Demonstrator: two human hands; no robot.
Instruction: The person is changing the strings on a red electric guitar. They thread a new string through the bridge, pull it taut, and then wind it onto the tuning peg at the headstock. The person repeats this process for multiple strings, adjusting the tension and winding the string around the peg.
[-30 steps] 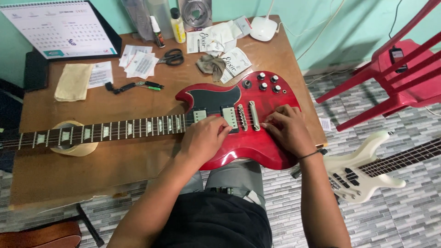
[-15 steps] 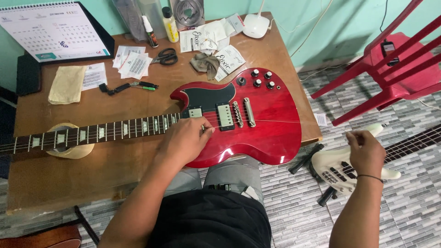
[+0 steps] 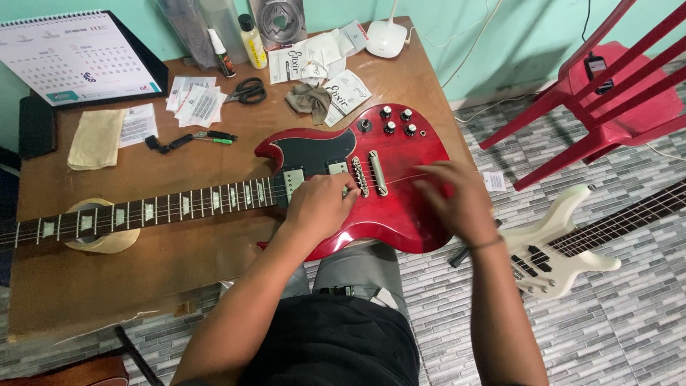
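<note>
Left hand (image 3: 319, 207) presses curled fingers on the strings over the red electric guitar (image 3: 400, 207) pickups, right hand (image 3: 454, 200) blurred, fingers spread beside the tailpiece (image 3: 377, 172), restringing apparently unfinished.

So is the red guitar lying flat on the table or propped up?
Flat. The red electric guitar lies face up on the wooden table, its neck resting on a tape roll.

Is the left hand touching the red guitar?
Touching. The head view shows the left hand resting on the red guitar, its fingers pressed onto the strings beside the bridge pickup, no gap visible.
</note>
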